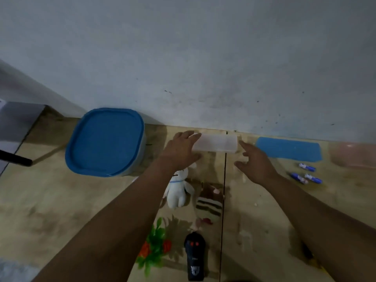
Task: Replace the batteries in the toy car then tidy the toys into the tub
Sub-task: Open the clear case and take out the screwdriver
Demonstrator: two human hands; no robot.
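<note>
A clear plastic tub point(216, 143) stands by the wall at the far edge of the wooden table. My left hand point(182, 148) lies against its left end with fingers extended. My right hand point(255, 162) hovers just right of the tub, fingers spread, not clearly touching it. A blue lid point(289, 149) lies flat to the right. Three blue batteries point(307, 174) lie near it. A white plush rabbit point(178, 189), a brown striped plush point(209, 202), a green plastic plant point(155, 247) and a black toy car point(195, 258) lie between my forearms.
A large tub with a blue lid point(105, 141) stands at the back left. A pinkish container point(354, 155) sits at the far right. A black rod point(15, 158) and a grey surface point(18, 121) are at the left edge. The wall runs along the table's back.
</note>
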